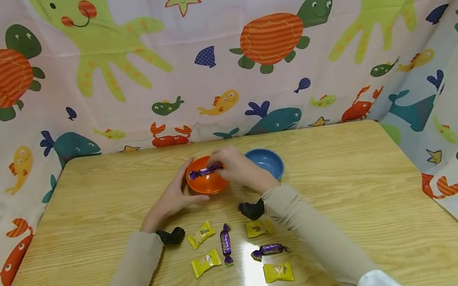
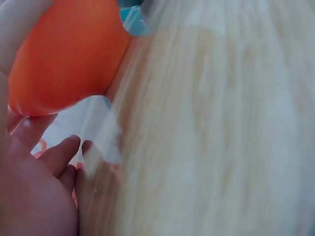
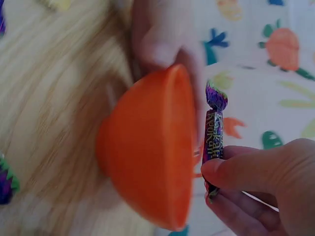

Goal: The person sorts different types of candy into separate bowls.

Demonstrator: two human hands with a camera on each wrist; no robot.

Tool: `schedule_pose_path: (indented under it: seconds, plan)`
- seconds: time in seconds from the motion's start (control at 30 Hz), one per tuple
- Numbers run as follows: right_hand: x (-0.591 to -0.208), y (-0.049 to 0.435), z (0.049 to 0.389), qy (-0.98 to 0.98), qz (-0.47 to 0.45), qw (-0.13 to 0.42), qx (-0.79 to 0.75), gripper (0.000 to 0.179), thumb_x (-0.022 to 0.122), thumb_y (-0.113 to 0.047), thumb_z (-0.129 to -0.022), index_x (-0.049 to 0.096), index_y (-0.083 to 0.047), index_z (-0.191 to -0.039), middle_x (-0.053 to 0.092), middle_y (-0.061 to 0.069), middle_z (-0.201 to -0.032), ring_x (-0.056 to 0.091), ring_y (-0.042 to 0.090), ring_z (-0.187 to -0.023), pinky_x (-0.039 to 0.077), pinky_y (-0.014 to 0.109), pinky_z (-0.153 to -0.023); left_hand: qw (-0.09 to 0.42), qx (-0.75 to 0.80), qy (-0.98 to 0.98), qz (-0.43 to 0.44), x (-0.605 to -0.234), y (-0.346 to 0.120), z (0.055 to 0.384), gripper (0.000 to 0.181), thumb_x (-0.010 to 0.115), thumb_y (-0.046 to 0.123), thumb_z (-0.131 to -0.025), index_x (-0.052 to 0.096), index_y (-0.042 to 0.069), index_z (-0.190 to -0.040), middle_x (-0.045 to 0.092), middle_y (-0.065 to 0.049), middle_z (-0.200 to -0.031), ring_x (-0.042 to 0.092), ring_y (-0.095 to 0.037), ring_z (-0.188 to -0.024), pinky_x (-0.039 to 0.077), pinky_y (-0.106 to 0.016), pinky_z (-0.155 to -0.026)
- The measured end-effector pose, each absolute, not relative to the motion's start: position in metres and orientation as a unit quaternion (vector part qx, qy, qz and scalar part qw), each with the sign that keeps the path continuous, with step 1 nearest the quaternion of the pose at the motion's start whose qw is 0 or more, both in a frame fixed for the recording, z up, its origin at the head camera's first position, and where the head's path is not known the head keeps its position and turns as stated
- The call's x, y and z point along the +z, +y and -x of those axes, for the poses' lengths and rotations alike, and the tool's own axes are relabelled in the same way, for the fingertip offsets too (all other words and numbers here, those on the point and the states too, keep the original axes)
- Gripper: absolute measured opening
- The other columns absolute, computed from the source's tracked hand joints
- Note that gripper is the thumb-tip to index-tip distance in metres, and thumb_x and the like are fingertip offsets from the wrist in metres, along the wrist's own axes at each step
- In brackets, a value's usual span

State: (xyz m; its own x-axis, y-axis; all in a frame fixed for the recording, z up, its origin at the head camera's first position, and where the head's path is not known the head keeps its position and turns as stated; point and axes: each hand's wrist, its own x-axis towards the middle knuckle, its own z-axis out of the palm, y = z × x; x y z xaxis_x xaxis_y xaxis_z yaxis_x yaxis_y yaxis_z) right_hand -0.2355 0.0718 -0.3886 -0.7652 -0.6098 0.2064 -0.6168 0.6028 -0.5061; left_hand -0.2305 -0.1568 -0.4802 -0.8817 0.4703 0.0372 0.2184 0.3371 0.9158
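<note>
My left hand [image 1: 173, 198] holds the orange bowl [image 1: 209, 186] at its left side, thumb toward the front and fingers around the far side. In the left wrist view the bowl [image 2: 74, 54] sits between the thumb and fingers. With thumb and fingertips my right hand [image 1: 239, 169] pinches a purple-wrapped candy [image 1: 203, 172] above the bowl's opening. The right wrist view shows this candy [image 3: 215, 132] in the right hand [image 3: 266, 182], apart from the bowl's rim. Any contents of the orange bowl cannot be made out.
A blue bowl [image 1: 267, 161] stands just right of the orange one, partly behind the right hand. Several yellow-wrapped candies [image 1: 205, 263] and two purple ones [image 1: 225, 244] lie nearer on the wooden table [image 1: 107, 197]. A patterned curtain [image 1: 208, 11] hangs behind and at the sides.
</note>
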Motion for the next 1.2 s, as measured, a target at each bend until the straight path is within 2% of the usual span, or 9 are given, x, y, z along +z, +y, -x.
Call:
schedule_pose_path:
  seconds: [0.07, 0.27, 0.43, 0.6, 0.97, 1.2]
  plan:
    - [-0.396, 0.069, 0.242, -0.901, -0.343, 0.004, 0.265, 0.022, 0.068, 0.008, -0.086, 0.076, -0.001, -0.104, 0.07, 0.011, -0.103, 0.065, 0.021, -0.097, 0.055, 0.028, -0.083, 0.111, 0.536, 0.81, -0.211, -0.481, -0.157, 0.231, 0.111, 0.085, 0.03, -0.081, 0.009, 0.021, -0.161, 0.013, 0.005, -0.165, 0.009, -0.019, -0.151, 0.008, -0.052, -0.12]
    - [-0.411, 0.059, 0.25, -0.922, -0.339, 0.009, 0.186, 0.025, 0.067, 0.011, -0.081, 0.077, -0.004, -0.099, 0.067, 0.007, -0.096, 0.062, 0.016, -0.086, 0.053, 0.025, -0.074, 0.091, 0.539, 0.808, -0.219, -0.485, -0.156, 0.232, 0.11, 0.085, 0.028, -0.081, 0.01, 0.019, -0.161, 0.015, 0.002, -0.165, 0.011, -0.022, -0.151, 0.007, -0.051, -0.12]
    - [-0.419, 0.053, 0.252, -0.931, -0.337, 0.012, 0.14, 0.022, 0.064, 0.012, -0.084, 0.077, -0.003, -0.093, 0.068, 0.008, -0.09, 0.061, 0.017, -0.08, 0.051, 0.027, -0.071, 0.077, 0.557, 0.794, -0.232, -0.488, -0.154, 0.232, 0.109, 0.085, 0.02, -0.08, 0.011, 0.014, -0.161, 0.02, 0.001, -0.164, 0.014, -0.019, -0.15, 0.007, -0.048, -0.121]
    - [-0.42, 0.047, 0.251, -0.94, -0.324, -0.002, 0.111, 0.019, 0.065, 0.011, -0.086, 0.076, -0.004, -0.089, 0.07, 0.007, -0.088, 0.062, 0.018, -0.08, 0.05, 0.028, -0.071, 0.068, 0.56, 0.79, -0.24, -0.489, -0.154, 0.231, 0.106, 0.084, 0.012, -0.081, 0.013, 0.011, -0.16, 0.019, -0.007, -0.164, 0.013, -0.026, -0.15, 0.008, -0.052, -0.12]
    - [-0.419, 0.043, 0.248, -0.942, -0.317, -0.016, 0.108, 0.018, 0.066, 0.01, -0.087, 0.075, -0.005, -0.09, 0.071, 0.006, -0.091, 0.063, 0.019, -0.084, 0.051, 0.03, -0.075, 0.059, 0.565, 0.787, -0.24, -0.497, -0.159, 0.231, 0.099, 0.084, 0.026, -0.082, 0.021, 0.024, -0.159, 0.024, 0.005, -0.162, 0.02, -0.02, -0.149, 0.011, -0.052, -0.12]
    - [-0.408, 0.047, 0.249, -0.936, -0.315, -0.037, 0.15, 0.012, 0.07, 0.005, -0.087, 0.075, -0.002, -0.096, 0.072, 0.008, -0.095, 0.063, 0.018, -0.083, 0.053, 0.03, -0.078, 0.066, 0.574, 0.778, -0.247, -0.497, -0.158, 0.234, 0.1, 0.083, 0.026, -0.083, 0.019, 0.018, -0.16, 0.022, 0.005, -0.163, 0.018, -0.019, -0.149, 0.011, -0.05, -0.12]
